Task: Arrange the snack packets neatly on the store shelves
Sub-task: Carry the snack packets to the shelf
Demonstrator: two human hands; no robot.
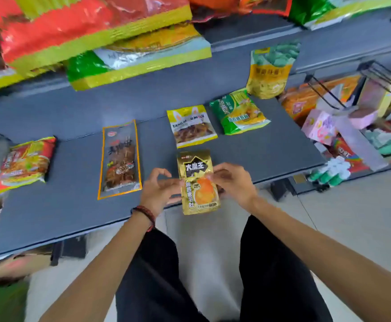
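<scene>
— Why hold the gold packet (198,182) there?
— Likely to line it up just in front of the yellow packet (191,126); right hand (232,182) pinches the gold one's edge; left hand (159,190) curls alongside, grip unclear.

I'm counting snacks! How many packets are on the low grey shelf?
6: red packet left, clear skewer packet, yellow-white packet, green packet, yellow pouch behind, gold packet, held. Maybe more offscreen.

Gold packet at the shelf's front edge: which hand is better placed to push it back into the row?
Probably the right. The right hand pinches the gold packet across its front, while the left hand only meets its left edge, grip unclear.
</scene>
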